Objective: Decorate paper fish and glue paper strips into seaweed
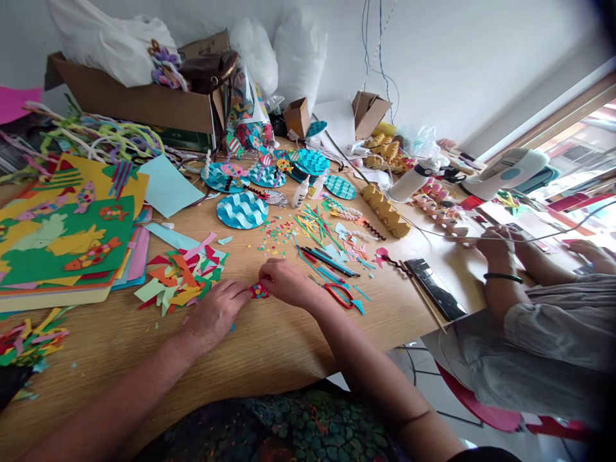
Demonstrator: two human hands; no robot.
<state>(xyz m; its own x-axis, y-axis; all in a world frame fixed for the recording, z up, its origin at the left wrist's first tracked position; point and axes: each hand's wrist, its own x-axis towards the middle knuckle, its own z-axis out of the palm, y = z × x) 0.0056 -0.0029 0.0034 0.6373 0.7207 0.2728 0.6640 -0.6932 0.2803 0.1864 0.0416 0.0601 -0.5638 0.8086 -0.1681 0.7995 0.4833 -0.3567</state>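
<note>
A small red dotted paper cutout [260, 291] lies low on the wooden table between my hands, its ends partly covered by fingers. My left hand [219, 312] rests on the table, its fingers together and their tips holding the cutout's left edge. From the right, my right hand [287, 282] pinches the upper right side of it with bent fingers. Just beyond are tiny coloured paper dots [278, 234]. Left of them sits a heap of paper scraps [185, 273]. Red-handled scissors [338, 295] and several dark pens [332, 262] lie to the right of my right hand.
Coloured sheets with paper fish [91, 237] are stacked at left. Further back stand blue wavy discs [242, 210], glue bottles [300, 192] and a cardboard box [139, 102]. At right lie a black phone [436, 289] and a stick; another person's hands [498, 244] are beyond.
</note>
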